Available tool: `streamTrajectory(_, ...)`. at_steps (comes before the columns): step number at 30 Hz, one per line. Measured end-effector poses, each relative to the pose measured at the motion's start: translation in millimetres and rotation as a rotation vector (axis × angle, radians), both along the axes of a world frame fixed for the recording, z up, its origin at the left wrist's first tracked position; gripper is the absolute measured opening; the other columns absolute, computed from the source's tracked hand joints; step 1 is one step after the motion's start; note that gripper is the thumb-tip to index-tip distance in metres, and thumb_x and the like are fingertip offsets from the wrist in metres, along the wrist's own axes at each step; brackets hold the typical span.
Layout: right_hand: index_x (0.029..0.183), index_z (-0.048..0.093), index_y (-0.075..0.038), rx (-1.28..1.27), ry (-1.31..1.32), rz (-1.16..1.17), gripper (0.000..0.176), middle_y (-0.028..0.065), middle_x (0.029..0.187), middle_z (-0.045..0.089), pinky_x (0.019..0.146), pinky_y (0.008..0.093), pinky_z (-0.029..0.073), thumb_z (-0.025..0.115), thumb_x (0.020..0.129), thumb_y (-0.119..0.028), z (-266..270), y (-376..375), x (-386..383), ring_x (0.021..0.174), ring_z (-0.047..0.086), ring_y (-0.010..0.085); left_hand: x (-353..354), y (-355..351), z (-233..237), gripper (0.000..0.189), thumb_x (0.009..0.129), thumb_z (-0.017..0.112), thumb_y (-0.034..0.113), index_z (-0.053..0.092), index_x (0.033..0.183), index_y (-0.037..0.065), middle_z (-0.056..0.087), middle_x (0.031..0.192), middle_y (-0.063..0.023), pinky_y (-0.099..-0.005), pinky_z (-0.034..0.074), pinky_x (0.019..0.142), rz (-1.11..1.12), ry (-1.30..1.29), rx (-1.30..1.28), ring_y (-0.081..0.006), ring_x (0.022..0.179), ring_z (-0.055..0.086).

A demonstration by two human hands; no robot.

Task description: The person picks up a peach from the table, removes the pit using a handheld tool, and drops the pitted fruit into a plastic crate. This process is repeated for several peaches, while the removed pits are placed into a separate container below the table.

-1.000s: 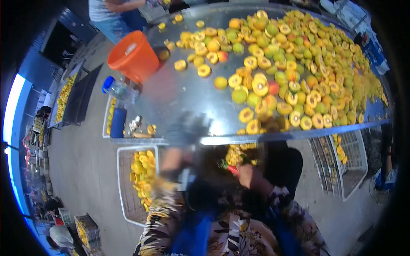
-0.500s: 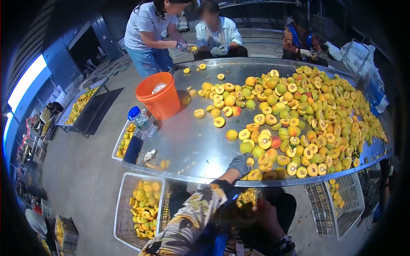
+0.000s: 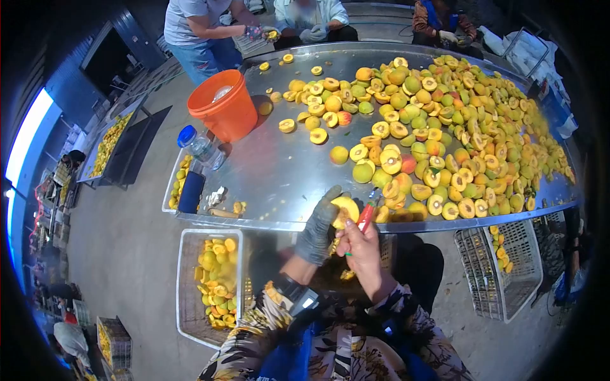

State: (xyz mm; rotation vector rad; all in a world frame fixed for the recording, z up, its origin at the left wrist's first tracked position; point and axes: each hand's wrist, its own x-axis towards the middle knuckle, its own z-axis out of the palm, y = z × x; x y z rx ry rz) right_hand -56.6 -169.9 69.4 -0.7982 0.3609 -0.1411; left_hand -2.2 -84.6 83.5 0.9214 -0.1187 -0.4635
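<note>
My left hand (image 3: pixel 316 230), in a grey glove, holds a halved yellow peach (image 3: pixel 345 212) over the near edge of the metal table (image 3: pixel 279 197). Close on its right, my bare right hand (image 3: pixel 361 249) is closed round a red-handled tool (image 3: pixel 366 217), whose tip points up and away. The peach's cut face is turned toward the tool. Beyond both hands lies a large heap of halved and whole peaches (image 3: pixel 470 140).
An orange bucket (image 3: pixel 225 111) and a blue-capped bottle (image 3: pixel 204 151) stand on the table's left. Crates (image 3: pixel 181 286) (image 3: pixel 505 295) flank my legs. Three people (image 3: pixel 197 32) (image 3: pixel 311 19) (image 3: pixel 441 22) are across the table.
My left hand has come back from the heap's near edge and now has a peach half in it. My right hand has risen from below the table edge with the tool. The view has tilted down.
</note>
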Motion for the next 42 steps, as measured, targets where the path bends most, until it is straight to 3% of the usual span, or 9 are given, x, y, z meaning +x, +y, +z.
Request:
streamTrajectory(3,0.098,0.050,-0.005,-0.172,0.110,0.132,0.015,0.0059,0.067,0.053,0.041,0.0254,0.040,0.054,0.087,-0.015,-3,17,-7,0.045,0.047,0.0102,2,7,-12,0.056,0.084,0.053,0.046,0.045,0.115,0.000,0.060,0.091,-0.0129,-0.0308,0.052,0.065,0.150,0.208,-0.079,-0.0212,0.069,0.059)
streamTrajectory(6,0.091,0.052,-0.004,-1.052,-0.060,-0.001,0.018,0.0080,0.067,0.056,0.049,0.0292,0.044,0.060,0.083,-0.017,-51,14,-14,0.051,0.054,0.0182,6,16,-9,0.058,0.084,0.050,0.052,0.048,0.109,-0.001,0.061,0.082,-0.0139,-0.0315,0.052,0.063,0.243,0.244,-0.055,-0.0200,0.068,0.061)
streamTrajectory(9,0.089,0.052,-0.003,-1.205,-0.010,0.095,0.022,0.0141,0.068,0.057,0.057,0.0340,0.046,0.064,0.078,-0.018,-10,8,-28,0.059,0.057,0.0295,2,21,-1,0.058,0.084,0.049,0.052,0.049,0.108,-0.001,0.061,0.081,-0.0142,-0.0306,0.052,0.063,0.181,0.231,-0.056,-0.0191,0.068,0.060)
streamTrajectory(21,0.088,0.047,-0.001,-1.322,0.087,0.402,0.018,0.0224,0.070,0.056,0.061,0.0429,0.045,0.055,0.076,-0.012,-15,8,-40,0.069,0.056,0.0407,-5,27,-2,0.049,0.079,0.061,0.043,0.060,0.095,-0.003,0.062,0.079,-0.0110,-0.0264,0.049,0.058,0.127,-0.081,0.302,-0.0157,0.064,0.059)
streamTrajectory(28,0.091,0.050,-0.001,-1.282,0.001,0.594,0.021,0.0192,0.070,0.056,0.062,0.0376,0.046,0.055,0.073,-0.012,-23,-8,-38,0.069,0.058,0.0358,9,31,-25,0.041,0.078,0.065,0.034,0.060,0.092,-0.004,0.062,0.079,-0.0136,-0.0293,0.051,0.062,-0.179,0.211,-0.001,-0.0193,0.067,0.061)
streamTrajectory(31,0.092,0.051,-0.002,-1.229,-0.014,0.615,0.021,0.0167,0.072,0.057,0.064,0.0349,0.046,0.055,0.073,-0.011,-31,-14,-32,0.070,0.058,0.0323,-6,27,-16,0.039,0.079,0.064,0.031,0.058,0.094,-0.004,0.061,0.076,-0.0137,-0.0299,0.052,0.064,0.052,0.161,-0.063,-0.0201,0.067,0.061)
streamTrajectory(35,0.092,0.051,-0.002,-1.131,-0.025,0.553,0.020,0.0147,0.073,0.057,0.065,0.0324,0.046,0.053,0.074,-0.010,-46,2,-36,0.068,0.058,0.0293,-5,28,-16,0.033,0.079,0.065,0.030,0.058,0.087,-0.002,0.061,0.072,-0.0122,-0.0301,0.052,0.053,0.163,0.200,0.149,-0.0201,0.061,0.060)
streamTrajectory(38,0.092,0.051,-0.003,-1.136,0.022,0.596,0.018,0.0138,0.073,0.056,0.067,0.0321,0.046,0.052,0.075,-0.010,-34,4,-38,0.070,0.058,0.0288,5,34,-29,0.028,0.080,0.064,0.028,0.059,0.081,0.000,0.060,0.068,-0.0107,-0.0303,0.052,0.049,-0.034,0.361,0.073,-0.0195,0.054,0.059)
streamTrajectory(42,0.092,0.050,-0.004,-1.071,-0.039,0.659,0.017,0.0095,0.065,0.053,0.052,0.0297,0.045,0.050,0.076,-0.009,-35,-1,-38,0.052,0.055,0.0209,-4,29,-16,0.028,0.080,0.064,0.027,0.060,0.079,0.000,0.061,0.065,-0.0102,-0.0275,0.050,0.050,0.087,0.156,0.306,-0.0180,0.052,0.057)
